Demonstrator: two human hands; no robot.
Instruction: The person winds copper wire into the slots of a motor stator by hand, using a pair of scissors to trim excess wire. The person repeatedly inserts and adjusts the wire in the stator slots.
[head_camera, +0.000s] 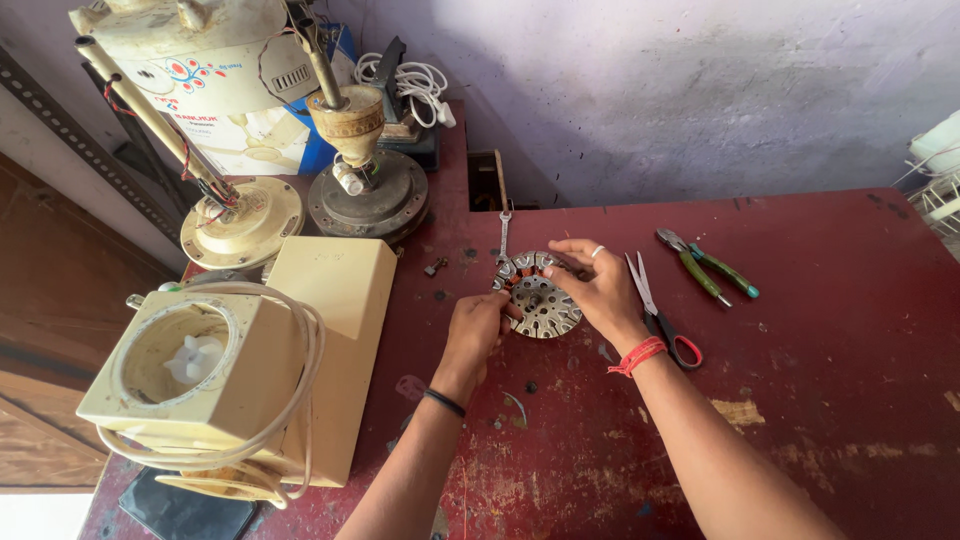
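Observation:
A round metal motor stator (543, 300), with slotted teeth and copper winding on its left side, lies flat on the worn red table (800, 330). My left hand (478, 328) pinches at the stator's lower left edge by the copper wire. My right hand (598, 290), with a ring and a red thread at the wrist, rests over the stator's right and top rim, fingers curled on it. What the left fingertips grip is too small to tell.
Scissors with red handles (655, 310) and green-handled pliers (708, 265) lie right of the stator. A spanner (504, 232) lies just behind it. A cream mixer base with coiled cord (240, 370) stands at left; two fan motor housings (300, 205) stand behind it.

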